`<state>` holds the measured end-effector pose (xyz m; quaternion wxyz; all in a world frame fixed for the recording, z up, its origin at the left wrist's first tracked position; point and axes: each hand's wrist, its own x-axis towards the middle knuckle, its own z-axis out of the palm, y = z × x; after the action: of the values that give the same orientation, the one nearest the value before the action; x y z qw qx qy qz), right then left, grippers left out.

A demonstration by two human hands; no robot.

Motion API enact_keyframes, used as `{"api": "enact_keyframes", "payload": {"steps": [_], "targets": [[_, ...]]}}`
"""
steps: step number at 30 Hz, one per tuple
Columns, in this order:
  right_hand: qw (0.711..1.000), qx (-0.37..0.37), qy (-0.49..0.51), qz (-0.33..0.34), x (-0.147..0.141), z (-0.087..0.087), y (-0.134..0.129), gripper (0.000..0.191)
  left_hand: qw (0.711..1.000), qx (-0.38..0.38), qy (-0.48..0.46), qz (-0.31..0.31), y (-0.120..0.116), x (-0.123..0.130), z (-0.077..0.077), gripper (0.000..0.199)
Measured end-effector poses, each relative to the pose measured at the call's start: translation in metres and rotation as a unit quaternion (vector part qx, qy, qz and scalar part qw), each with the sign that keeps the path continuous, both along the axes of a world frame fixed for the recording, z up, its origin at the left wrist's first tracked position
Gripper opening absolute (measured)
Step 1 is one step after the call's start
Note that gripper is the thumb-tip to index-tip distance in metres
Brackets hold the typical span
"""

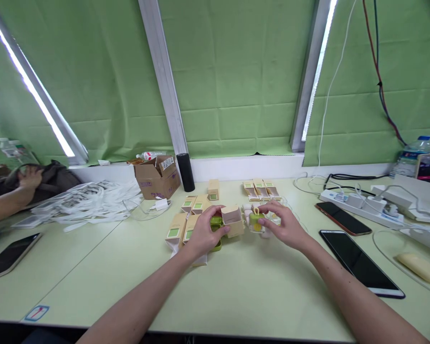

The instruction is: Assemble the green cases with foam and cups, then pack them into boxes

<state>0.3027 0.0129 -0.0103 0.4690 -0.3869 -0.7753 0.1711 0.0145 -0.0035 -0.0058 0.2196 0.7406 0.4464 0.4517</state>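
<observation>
While a phone (9,255) lies far left on the tabletop (243,286), the left hand (204,234) is curled around a small open box (232,220) by the flat boxes (181,229). Just right, the right hand (284,224) pinches a green thing (256,220) in its fingertips. Two more phones (358,260) lie farther right.

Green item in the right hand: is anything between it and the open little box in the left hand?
Nothing visible. The green item in the right hand sits just beside the open box held by the left hand, with only a narrow gap between them.
</observation>
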Motion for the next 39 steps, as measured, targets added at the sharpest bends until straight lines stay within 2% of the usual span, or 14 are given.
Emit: {"api": "enact_keyframes", "payload": {"steps": [4, 8, 14, 18, 21, 24, 27, 33, 39], "targets": [[0.994, 0.0, 0.112, 0.009, 0.0, -0.003, 0.001, 0.033, 0.998, -0.025, 0.036, -0.041, -0.007, 0.006, 0.001, 0.052], [0.976, -0.025, 0.209, 0.047, -0.004, -0.007, -0.001, 0.037, 0.993, -0.036, 0.094, -0.054, -0.016, 0.014, -0.003, 0.058], [0.955, -0.037, 0.285, 0.067, -0.012, -0.005, -0.005, 0.037, 0.984, -0.069, 0.15, -0.065, -0.022, 0.019, -0.004, 0.065], [0.941, -0.04, 0.329, 0.067, -0.015, -0.002, -0.006, 0.035, 0.981, -0.035, 0.176, -0.067, -0.023, 0.017, 0.0, 0.072], [0.934, -0.049, 0.346, 0.068, -0.017, -0.001, -0.006, 0.037, 0.984, 0.044, 0.149, -0.088, -0.023, 0.013, 0.003, 0.066], [0.933, -0.055, 0.349, 0.066, -0.02, 0.0, -0.007, 0.04, 0.978, 0.136, 0.116, -0.108, -0.024, 0.01, 0.005, 0.038], [0.936, -0.061, 0.34, 0.065, -0.021, 0.0, -0.008, 0.041, 0.968, 0.18, 0.129, -0.118, -0.026, 0.01, 0.004, 0.017], [0.941, -0.065, 0.325, 0.074, -0.021, -0.002, -0.008, 0.042, 0.971, 0.144, 0.152, -0.113, -0.026, 0.017, -0.003, 0.031], [0.939, -0.07, 0.322, 0.093, -0.022, 0.001, -0.012, 0.041, 0.985, 0.097, 0.127, -0.065, -0.021, 0.021, -0.013, 0.031]]}}
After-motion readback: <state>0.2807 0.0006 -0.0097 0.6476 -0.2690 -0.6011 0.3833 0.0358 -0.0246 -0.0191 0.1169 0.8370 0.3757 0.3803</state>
